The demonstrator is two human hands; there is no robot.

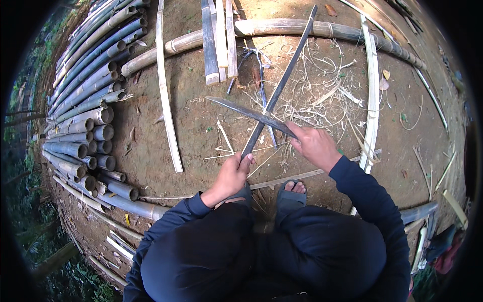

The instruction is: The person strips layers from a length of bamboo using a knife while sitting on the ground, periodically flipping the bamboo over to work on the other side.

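Note:
My left hand (233,175) is closed round the near end of a long, dark bamboo strip (288,73), which slants away up and to the right. In my right hand (316,147) is a machete (236,106), gripped at the handle end, its pointed blade reaching out to the left. Blade and strip cross just ahead of my hands, and a small pale curl shows at the crossing. Thin bamboo shavings (322,95) lie heaped on the ground beyond my right hand.
Stacked bamboo poles (95,100) fill the left side. A thick bamboo pole (282,27) lies across the far ground, with split bamboo slats (220,45) resting on it. Long pale strips (168,110) lie on the dirt left and right. My sandalled feet (291,197) are close in front.

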